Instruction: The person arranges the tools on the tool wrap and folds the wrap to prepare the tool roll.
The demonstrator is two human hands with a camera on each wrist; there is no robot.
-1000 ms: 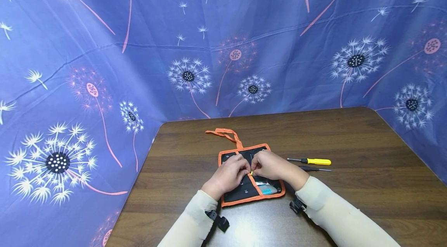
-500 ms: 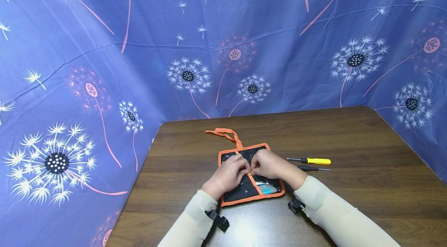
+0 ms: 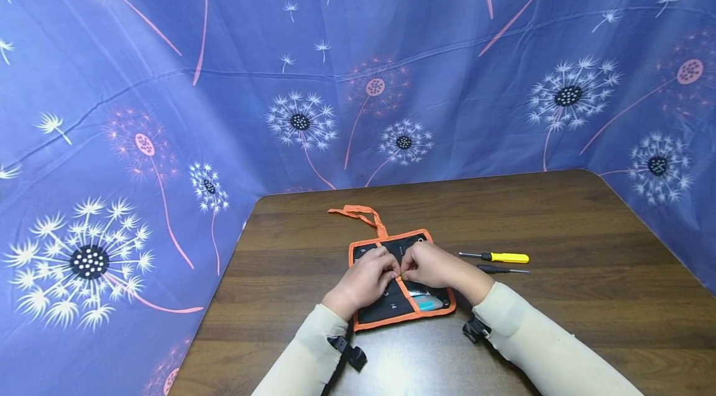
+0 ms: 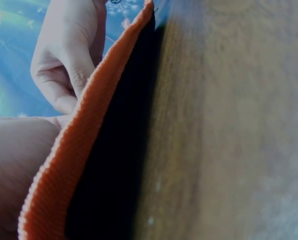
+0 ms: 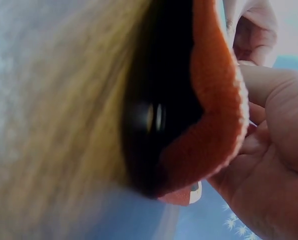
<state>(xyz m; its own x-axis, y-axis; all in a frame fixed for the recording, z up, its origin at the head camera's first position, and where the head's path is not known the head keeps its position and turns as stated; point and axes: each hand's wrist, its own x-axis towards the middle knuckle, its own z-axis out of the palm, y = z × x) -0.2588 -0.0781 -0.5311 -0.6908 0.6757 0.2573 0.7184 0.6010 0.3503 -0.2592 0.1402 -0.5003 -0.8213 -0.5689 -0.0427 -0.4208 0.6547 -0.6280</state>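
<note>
A black tool pouch [image 3: 371, 314] with orange edging lies unfolded on the table, its pockets marked with numbers. My left hand [image 3: 365, 279] rests over its middle and pinches the orange strip [image 3: 407, 295] that runs down the centre. Right against it, my right hand [image 3: 429, 264] has thumb and fingers pinched together at the same strip, on a small yellow piece mostly hidden by the fingertips. In a pocket near the right hand sits a grey and teal tool [image 3: 428, 303]. Both wrist views mainly show the pouch's orange edge [image 4: 96, 107], with fingers partly hidden behind it.
To the right lie a yellow-handled screwdriver [image 3: 508, 257] and a thin black screwdriver [image 3: 496, 269]. An orange tie ribbon [image 3: 363, 212] stretches from the pouch's far edge. A blue dandelion-print cloth [image 3: 358, 41] hangs behind the wooden table [image 3: 587, 228].
The small yellow piece between the fingertips, visible a second ago, is now mostly covered. Both hands stay nearly in place, and the pouch has not visibly moved.
</note>
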